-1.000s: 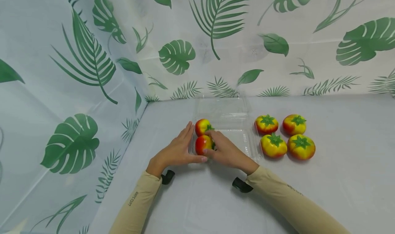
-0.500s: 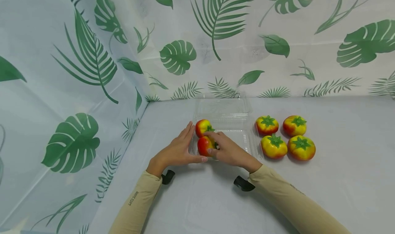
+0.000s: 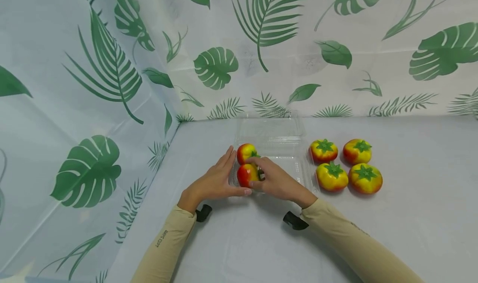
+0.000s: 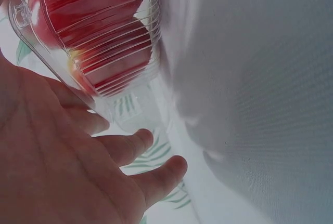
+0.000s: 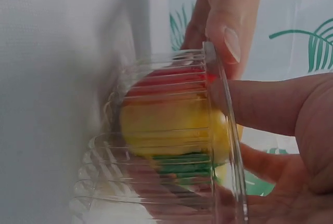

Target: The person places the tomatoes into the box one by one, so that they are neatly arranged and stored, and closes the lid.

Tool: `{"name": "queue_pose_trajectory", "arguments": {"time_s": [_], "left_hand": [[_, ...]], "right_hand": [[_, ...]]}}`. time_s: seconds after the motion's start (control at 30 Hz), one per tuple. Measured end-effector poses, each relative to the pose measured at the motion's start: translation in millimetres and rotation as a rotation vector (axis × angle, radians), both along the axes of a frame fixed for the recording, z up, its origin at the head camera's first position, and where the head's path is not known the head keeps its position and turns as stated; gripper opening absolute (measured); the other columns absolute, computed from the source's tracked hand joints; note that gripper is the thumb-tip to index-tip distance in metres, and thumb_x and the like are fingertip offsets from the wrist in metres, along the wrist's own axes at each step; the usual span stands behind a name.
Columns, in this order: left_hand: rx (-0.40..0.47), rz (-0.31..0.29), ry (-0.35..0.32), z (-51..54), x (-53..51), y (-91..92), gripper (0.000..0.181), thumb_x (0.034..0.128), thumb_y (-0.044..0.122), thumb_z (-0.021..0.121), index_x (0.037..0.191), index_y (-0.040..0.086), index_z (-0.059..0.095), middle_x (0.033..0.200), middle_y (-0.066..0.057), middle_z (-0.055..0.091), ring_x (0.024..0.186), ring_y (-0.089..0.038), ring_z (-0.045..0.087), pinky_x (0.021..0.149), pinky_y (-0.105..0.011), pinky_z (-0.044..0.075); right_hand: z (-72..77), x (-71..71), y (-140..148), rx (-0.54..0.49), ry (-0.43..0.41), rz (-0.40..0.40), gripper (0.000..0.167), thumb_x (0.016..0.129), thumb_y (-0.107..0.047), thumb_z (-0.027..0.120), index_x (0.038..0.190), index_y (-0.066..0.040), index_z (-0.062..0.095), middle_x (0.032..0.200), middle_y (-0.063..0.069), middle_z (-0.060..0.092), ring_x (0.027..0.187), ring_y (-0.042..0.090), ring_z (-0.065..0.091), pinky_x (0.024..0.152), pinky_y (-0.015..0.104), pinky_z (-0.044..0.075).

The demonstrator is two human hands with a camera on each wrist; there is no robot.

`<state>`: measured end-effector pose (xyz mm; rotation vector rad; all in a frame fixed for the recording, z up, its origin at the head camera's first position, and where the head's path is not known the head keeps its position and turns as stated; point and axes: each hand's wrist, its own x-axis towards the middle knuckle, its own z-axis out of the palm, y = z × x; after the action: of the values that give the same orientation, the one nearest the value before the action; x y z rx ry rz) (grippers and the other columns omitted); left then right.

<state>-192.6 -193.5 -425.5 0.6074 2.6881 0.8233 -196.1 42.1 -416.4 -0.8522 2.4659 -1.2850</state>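
Observation:
A clear plastic container (image 3: 285, 167) lies with its lid folded back. At its left side, two red-yellow fruits stand one behind the other: the rear fruit (image 3: 245, 153) and the front fruit (image 3: 246, 176). My right hand (image 3: 278, 181) grips the front fruit between thumb and fingers; the right wrist view shows this fruit (image 5: 174, 115) through the ribbed wall. My left hand (image 3: 213, 183) rests against the container's left side with fingers extended and thumb along the front edge. In the left wrist view, its straight fingers lie beside the clear wall (image 4: 99, 52).
Right of the container, several similar fruits stand in two rows on the table, among them a yellow one (image 3: 331, 176) and a larger one (image 3: 365, 178). The container's open lid (image 3: 269, 127) lies toward the leaf-patterned backdrop (image 3: 276, 79). Another patterned sheet (image 3: 74, 121) hangs at left.
The front fruit has shifted slightly right and then back a little left in my right hand. My left hand has stayed at the container's side.

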Motion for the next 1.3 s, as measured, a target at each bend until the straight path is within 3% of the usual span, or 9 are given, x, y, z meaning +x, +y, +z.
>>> {"name": "queue_pose_trajectory", "arguments": {"time_s": [0.27, 0.57, 0.93, 1.3], "left_hand": [[0.011, -0.006, -0.017, -0.3, -2.0, 2.9, 0.128, 0.0886, 0.067, 0.076, 0.172, 0.005, 0.001, 0.18, -0.008, -0.009, 0.164, -0.033, 0.004, 0.125, -0.064, 0.021], [-0.002, -0.02, -0.005, -0.9, -4.5, 5.6, 0.129, 0.0885, 0.069, 0.075, 0.172, 0.004, 0.001, 0.18, -0.007, -0.01, 0.164, -0.033, 0.004, 0.125, -0.063, 0.02], [-0.004, -0.018, -0.017, 2.7, -3.4, 8.7, 0.129, 0.0884, 0.068, 0.076, 0.172, 0.005, 0.0, 0.179, -0.006, -0.011, 0.164, -0.032, 0.003, 0.126, -0.063, 0.019], [-0.007, 0.024, -0.03, -2.5, -1.5, 2.0, 0.132, 0.085, 0.073, 0.076, 0.173, 0.009, 0.0, 0.18, -0.003, -0.011, 0.164, -0.032, 0.006, 0.124, -0.065, 0.023]], "right_hand": [[0.3, -0.5, 0, 0.004, -0.026, -0.081, 0.055, 0.091, -0.006, 0.082, 0.137, 0.004, 0.053, 0.134, 0.019, 0.064, 0.117, 0.036, 0.063, 0.102, 0.052, 0.057], [-2.5, -3.0, 3, -0.02, -0.049, -0.048, 0.059, 0.093, -0.008, 0.08, 0.146, 0.003, 0.055, 0.133, 0.019, 0.066, 0.114, 0.037, 0.067, 0.098, 0.049, 0.059], [0.4, -3.0, 9, -0.048, -0.045, -0.025, 0.059, 0.095, -0.01, 0.077, 0.147, 0.005, 0.053, 0.139, 0.023, 0.06, 0.122, 0.043, 0.062, 0.104, 0.057, 0.054], [25.4, 0.0, 19, 0.004, -0.068, -0.111, 0.065, 0.102, -0.024, 0.073, 0.155, 0.003, 0.045, 0.153, 0.029, 0.05, 0.135, 0.049, 0.055, 0.105, 0.059, 0.053]]}}
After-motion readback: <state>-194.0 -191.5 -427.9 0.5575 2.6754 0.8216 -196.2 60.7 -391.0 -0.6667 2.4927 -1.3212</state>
